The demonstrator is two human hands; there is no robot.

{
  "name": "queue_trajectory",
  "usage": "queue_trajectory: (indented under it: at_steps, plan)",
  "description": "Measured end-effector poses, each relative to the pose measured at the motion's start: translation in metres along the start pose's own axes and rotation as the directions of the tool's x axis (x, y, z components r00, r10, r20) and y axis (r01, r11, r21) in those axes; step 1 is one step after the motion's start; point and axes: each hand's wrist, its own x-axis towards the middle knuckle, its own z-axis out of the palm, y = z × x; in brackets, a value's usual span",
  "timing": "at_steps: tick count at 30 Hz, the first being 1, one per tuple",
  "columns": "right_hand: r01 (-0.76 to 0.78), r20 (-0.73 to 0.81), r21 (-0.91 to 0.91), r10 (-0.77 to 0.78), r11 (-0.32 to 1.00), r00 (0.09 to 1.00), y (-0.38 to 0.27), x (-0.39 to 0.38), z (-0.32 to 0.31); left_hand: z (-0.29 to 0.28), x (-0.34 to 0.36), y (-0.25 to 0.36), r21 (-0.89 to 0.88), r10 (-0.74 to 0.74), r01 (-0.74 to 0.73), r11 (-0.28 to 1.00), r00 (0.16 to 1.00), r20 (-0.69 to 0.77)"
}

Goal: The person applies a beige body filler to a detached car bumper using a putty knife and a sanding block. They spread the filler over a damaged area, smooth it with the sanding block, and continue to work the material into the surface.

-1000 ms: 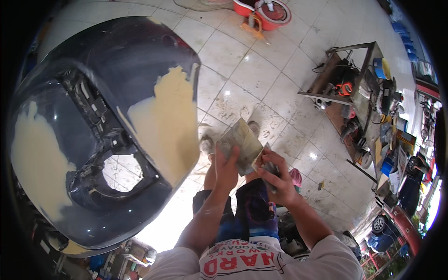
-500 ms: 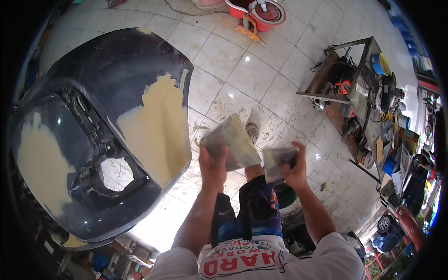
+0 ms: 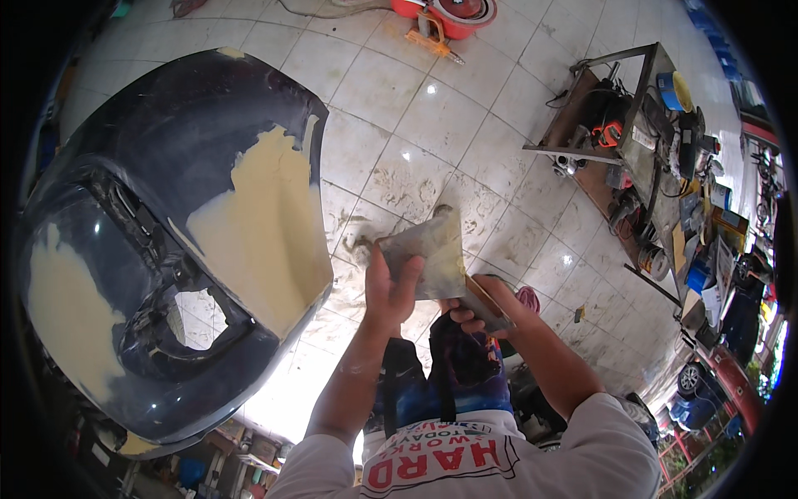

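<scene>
My left hand grips a flat grey plate smeared with pale yellowish filler, thumb on top. Against the plate's lower right corner is a smaller flat spreader, seen almost edge-on. My right hand is closed around this spreader, its fingers curled below the edge. Plate and spreader seem to touch or nearly so. To my left lies a dark car bumper or body panel, with a broad patch of beige filler on its near right side and another filler patch at its left.
On the right stands a metal work cart crowded with tools and cans, including a blue-and-yellow tub. Red basins and an orange-handled tool lie at the far side. The tiled floor is smudged with dried residue.
My right hand has moved left and turned the spreader from face-up to nearly edge-on, bringing it against the plate. The plate has shifted slightly right, and my view has turned a little.
</scene>
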Motion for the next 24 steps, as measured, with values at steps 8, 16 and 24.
queue_trajectory:
  at_steps: [8,16,24]
  plan:
    - [0.338,-0.454,0.092,-0.263,0.937,0.852,-0.01,0.102,-0.057,0.001,-0.018,0.002,0.087,0.022,-0.019,0.996,0.999,-0.033]
    - [0.427,0.479,-0.85,-0.79,-0.308,0.383,-0.024,0.022,-0.019,-0.043,0.003,0.036,0.576,0.075,-0.121,0.808,0.992,0.103]
    - [0.348,0.686,-0.702,-0.461,-0.621,0.563,0.002,0.034,0.044,-0.055,-0.016,0.073,0.506,0.232,-0.31,0.805,0.949,0.213]
